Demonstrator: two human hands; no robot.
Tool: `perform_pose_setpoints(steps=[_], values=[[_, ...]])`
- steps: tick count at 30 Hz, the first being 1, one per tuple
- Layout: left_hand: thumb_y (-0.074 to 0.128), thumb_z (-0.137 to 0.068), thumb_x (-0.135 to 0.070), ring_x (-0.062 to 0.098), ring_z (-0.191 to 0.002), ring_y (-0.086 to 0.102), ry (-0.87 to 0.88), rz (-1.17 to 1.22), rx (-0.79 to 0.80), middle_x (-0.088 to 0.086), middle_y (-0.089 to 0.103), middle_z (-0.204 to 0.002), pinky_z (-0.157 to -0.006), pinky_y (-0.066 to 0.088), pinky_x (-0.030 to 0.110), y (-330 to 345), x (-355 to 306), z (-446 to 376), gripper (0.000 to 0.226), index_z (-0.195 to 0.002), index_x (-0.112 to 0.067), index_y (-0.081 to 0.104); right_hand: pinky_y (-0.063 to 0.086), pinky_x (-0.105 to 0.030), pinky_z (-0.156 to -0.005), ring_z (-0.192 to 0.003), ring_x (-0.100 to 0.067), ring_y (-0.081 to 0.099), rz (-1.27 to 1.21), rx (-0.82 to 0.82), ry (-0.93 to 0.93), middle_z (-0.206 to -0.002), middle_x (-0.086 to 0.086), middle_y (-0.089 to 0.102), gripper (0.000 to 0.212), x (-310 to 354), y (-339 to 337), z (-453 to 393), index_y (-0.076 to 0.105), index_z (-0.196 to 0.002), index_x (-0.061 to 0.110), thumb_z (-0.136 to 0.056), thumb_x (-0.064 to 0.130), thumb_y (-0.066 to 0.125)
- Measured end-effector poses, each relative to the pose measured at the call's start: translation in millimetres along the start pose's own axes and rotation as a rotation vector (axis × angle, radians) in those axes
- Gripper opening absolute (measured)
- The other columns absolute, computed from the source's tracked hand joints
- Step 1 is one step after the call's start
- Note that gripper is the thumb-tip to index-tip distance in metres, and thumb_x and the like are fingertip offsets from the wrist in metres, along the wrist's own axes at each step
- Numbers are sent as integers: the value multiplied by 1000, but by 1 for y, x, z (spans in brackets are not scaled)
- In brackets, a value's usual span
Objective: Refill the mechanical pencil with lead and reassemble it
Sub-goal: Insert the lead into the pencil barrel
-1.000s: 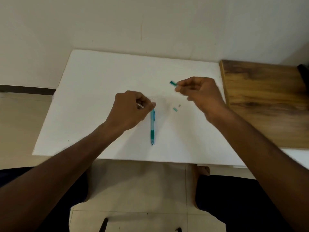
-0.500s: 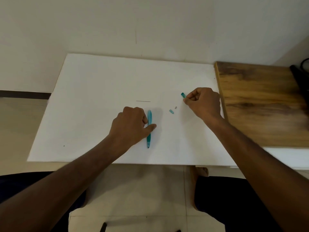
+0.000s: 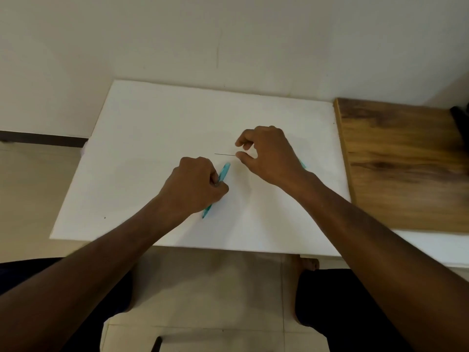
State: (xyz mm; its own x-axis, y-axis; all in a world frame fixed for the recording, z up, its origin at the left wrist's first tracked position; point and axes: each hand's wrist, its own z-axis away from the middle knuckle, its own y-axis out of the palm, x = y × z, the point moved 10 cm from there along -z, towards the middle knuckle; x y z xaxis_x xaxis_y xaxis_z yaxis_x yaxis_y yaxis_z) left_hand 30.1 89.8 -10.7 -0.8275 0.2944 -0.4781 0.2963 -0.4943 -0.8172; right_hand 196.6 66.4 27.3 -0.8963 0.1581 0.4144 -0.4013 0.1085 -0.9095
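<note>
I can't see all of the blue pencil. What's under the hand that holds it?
The left hand covers the middle of the pencil. Only its two ends stick out, one past the fingers and one near the wrist. The white board lies beneath.
</note>
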Motion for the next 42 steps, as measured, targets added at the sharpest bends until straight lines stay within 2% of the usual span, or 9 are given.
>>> perform_pose_setpoints(steps=[3, 7, 15, 21, 26, 32, 36, 39, 42], values=[[83, -86, -40, 19, -69, 72, 4, -35, -4, -2, 73, -77, -75, 66, 39, -12, 7, 2, 24, -88, -18, 73, 50, -37, -102, -113, -19, 62, 62, 82, 26, -116, 3, 71, 31, 7, 19, -15, 71, -121, 30, -96, 48, 71], [82, -87, -37, 22, -73, 73, -5, -43, -24, -1, 73, -80, -78, 66, 44, -26, 16, 4, 21, -88, -18, 72, 49, -36, -99, -117, -23, 58, 171, 106, 5, -124, -4, 63, 26, 11, 29, -26, 72, -117, 29, -97, 45, 71], [81, -88, -38, 24, -73, 73, -23, -48, -46, 0, 73, -80, -78, 66, 44, -36, 23, 2, 22, -89, -17, 73, 54, -41, -95, -110, -26, 57, 371, 112, -82, -122, -8, 58, 24, 29, 38, -31, 72, -112, 15, -100, 35, 63], [80, -87, -37, 22, -67, 72, -13, -55, -102, -1, 73, -74, -71, 66, 41, -47, 25, 2, 21, -85, -18, 72, 47, -38, -85, -105, -28, 53, 465, 157, -87, -120, -10, 54, 22, 35, 47, -35, 73, -102, 13, -92, 32, 68], [79, -86, -37, 23, -69, 74, -19, -57, -106, -1, 74, -77, -74, 67, 44, -49, 29, 3, 20, -87, -18, 73, 37, -37, -80, -95, -24, 39, 513, 184, -105, -121, -11, 52, 23, 38, 51, -33, 70, -101, 9, -91, 29, 66], [79, -85, -38, 22, -70, 74, -19, -41, -117, -2, 74, -78, -75, 67, 44, -49, 33, 0, 20, -87, -19, 74, 40, -37, -81, -101, -25, 45, 490, 261, -110, -123, -12, 52, 26, 37, 54, -28, 67, -105, 7, -96, 31, 62], [79, -83, -39, 19, -73, 74, -41, 42, -128, -6, 75, -77, -75, 66, 42, -51, 37, -3, 18, -85, -22, 74, 49, -35, -79, -96, -24, 56, 185, 338, 37, -109, -10, 57, 32, 22, 48, -29, 69, -102, 6, -95, 36, 61], [80, -83, -37, 16, -73, 74, -24, 123, -131, -8, 75, -75, -75, 66, 39, -50, 36, -5, 16, -85, -22, 75, 41, -35, -70, -79, -19, 52, -294, 367, 271, -88, -10, 59, 36, 2, 40, -31, 68, -91, -3, -96, 32, 61], [81, -87, -34, 14, -70, 76, 6, 252, -113, -8, 77, -76, -68, 66, 32, -47, 28, -7, 15, -89, -21, 76, 46, -33, -70, -82, -17, 55, -858, 358, 528, -99, -6, 74, 20, -8, 37, -23, 69, -94, 9, -98, 26, 59]])
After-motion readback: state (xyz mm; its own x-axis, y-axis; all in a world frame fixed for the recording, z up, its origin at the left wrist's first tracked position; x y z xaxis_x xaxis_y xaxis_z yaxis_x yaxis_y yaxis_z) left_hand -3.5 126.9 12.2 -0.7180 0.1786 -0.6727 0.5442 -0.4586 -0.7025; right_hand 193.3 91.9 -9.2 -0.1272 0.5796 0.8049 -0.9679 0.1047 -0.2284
